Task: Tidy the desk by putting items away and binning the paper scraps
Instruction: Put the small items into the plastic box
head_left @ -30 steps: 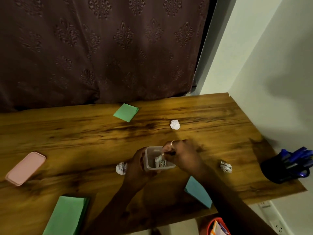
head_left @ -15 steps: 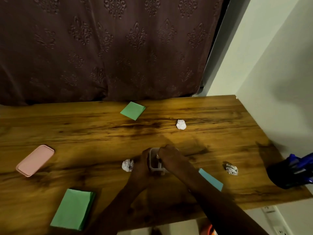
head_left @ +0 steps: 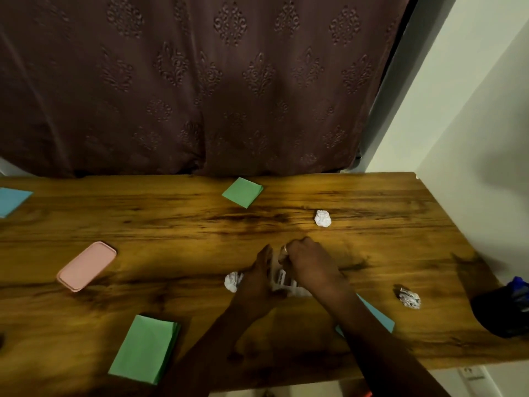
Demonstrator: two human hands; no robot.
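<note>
A small clear plastic container (head_left: 282, 279) with a printed label stands mid-desk, mostly hidden between my hands. My left hand (head_left: 259, 277) grips its left side. Over its top lies my right hand (head_left: 309, 265), fingers curled down at the rim; whatever is under them is hidden. Three crumpled white paper balls lie on the wooden desk (head_left: 171, 224): one beside my left hand (head_left: 233, 281), one further back (head_left: 323, 218), one to the right (head_left: 410, 298). A pink lid (head_left: 86, 265) lies at the left.
A green note pad (head_left: 242, 192) lies near the back edge and a green paper stack (head_left: 144, 348) near the front. Blue paper shows at the far left (head_left: 11, 200) and under my right forearm (head_left: 378, 313). A dark pen holder (head_left: 503, 308) stands by the right wall.
My right hand, which pinched a small white piece above the open container, has come down over its top. My left hand has kept its grip on the side.
</note>
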